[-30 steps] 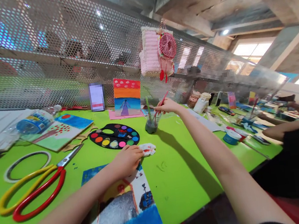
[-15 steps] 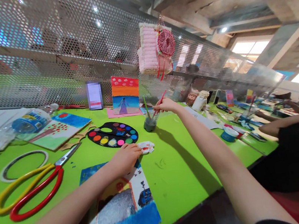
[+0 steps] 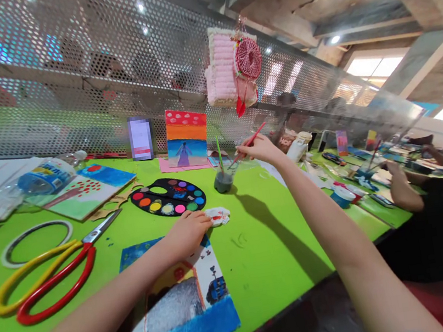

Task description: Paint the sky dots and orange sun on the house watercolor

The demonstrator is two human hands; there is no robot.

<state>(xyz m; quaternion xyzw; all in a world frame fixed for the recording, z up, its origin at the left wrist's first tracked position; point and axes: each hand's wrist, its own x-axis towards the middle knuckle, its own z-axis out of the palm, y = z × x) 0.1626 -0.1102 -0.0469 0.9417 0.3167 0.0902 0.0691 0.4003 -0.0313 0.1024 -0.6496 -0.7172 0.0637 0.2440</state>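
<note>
My right hand [image 3: 260, 149] pinches a red paintbrush [image 3: 256, 134], its lower end slanting down toward the cup [image 3: 223, 182] of dark water. A second brush with a green handle [image 3: 219, 149] stands in that cup. My left hand [image 3: 190, 232] lies low on the table, fingers curled over the edge of a crumpled white tissue [image 3: 218, 216] with red stains. Under my left hand and forearm is a painting [image 3: 184, 305] with a blue band, a grey shape and a dark blue figure. Just beyond this hand is a black paint palette [image 3: 170, 197] with several colours.
Large scissors [image 3: 54, 274] with red and yellow handles and a tape roll [image 3: 8, 256] lie left. Behind are a plastic bottle [image 3: 46, 178], a tree painting [image 3: 87, 191], an upright sunset painting [image 3: 187, 138] and a phone [image 3: 140, 139]. A person in black [image 3: 434, 228] sits right.
My right hand has lifted slightly and shifted right with the red brush, which now leans more to the side. My left hand stays by the tissue. The view has shifted a little.
</note>
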